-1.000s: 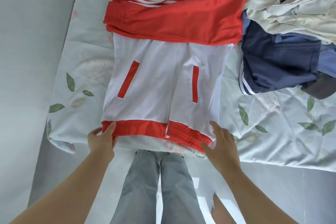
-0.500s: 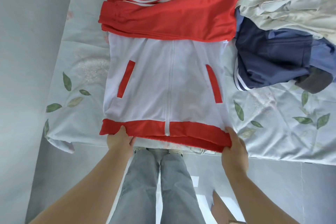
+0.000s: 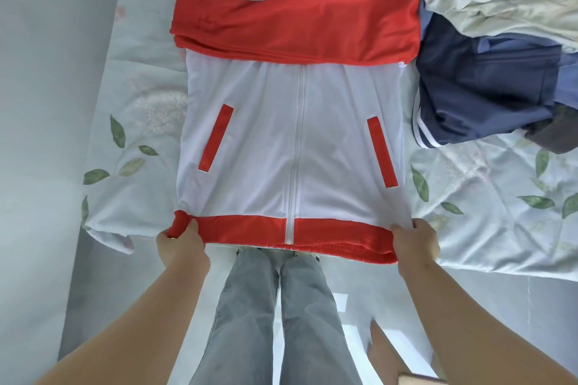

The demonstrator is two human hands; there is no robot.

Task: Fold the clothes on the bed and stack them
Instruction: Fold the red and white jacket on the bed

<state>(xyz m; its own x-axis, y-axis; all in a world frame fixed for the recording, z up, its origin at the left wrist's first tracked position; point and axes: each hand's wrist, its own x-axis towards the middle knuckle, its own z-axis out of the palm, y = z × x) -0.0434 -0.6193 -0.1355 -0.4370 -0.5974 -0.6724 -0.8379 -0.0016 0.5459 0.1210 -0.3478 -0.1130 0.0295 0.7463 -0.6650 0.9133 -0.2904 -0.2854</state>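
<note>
We find the white jacket (image 3: 294, 137) flat on the bed (image 3: 488, 197), zipped, red sleeves folded across its chest; left hand (image 3: 181, 245) and right hand (image 3: 414, 241) each pinch a corner of its red hem.

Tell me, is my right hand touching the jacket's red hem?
Touching. The head view shows the right hand gripping the right corner of the red hem of the jacket, with its fingers lying on the fabric.
</note>
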